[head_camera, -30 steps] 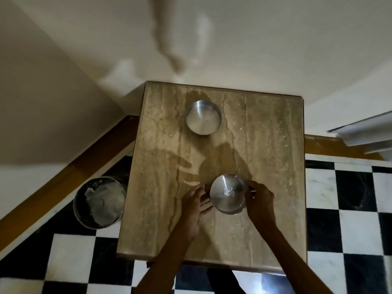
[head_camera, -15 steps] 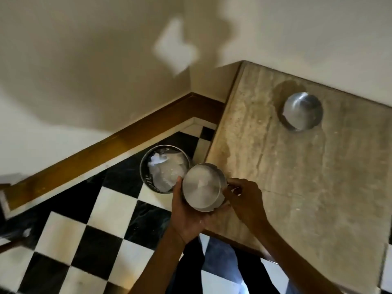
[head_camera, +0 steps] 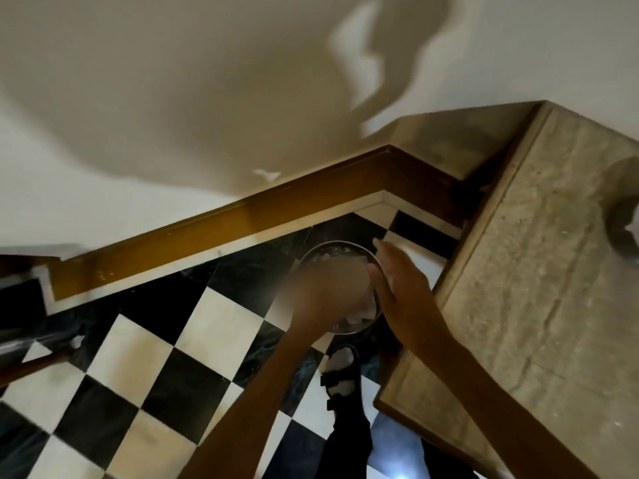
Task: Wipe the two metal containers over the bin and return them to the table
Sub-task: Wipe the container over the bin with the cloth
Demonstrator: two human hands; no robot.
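Checkered black-and-white floor tiles [head_camera: 221,326] fill the lower left of your view, edged by a brown wooden baseboard [head_camera: 214,233] that runs up to a pale wall [head_camera: 173,81] with large soft shadows on it.

Your left hand [head_camera: 321,299] reaches out over the floor and is heavily blurred. It seems to be holding something round and pale over the bin, but the blur makes it impossible to say whether that is the metal container or how the fingers close on it.

Your right hand [head_camera: 397,285] is just to the right of it, fingers straight and together, palm turned toward the left hand and lying against the right edge of the blurred shape. It is not curled around anything.

Directly below both hands sits the bin [head_camera: 345,328], a round metal one on the floor, with white crumpled material showing inside near its close rim.

Nearer to you, a foot in a dark strapped sandal [head_camera: 340,378] stands on the tiles.

To the right, the beige stone surface [head_camera: 536,305] rises from the near right corner toward the far right. On it, at the right edge of the view, part of the second metal container [head_camera: 626,236] is visible, cut off by the frame, well apart from your hands.
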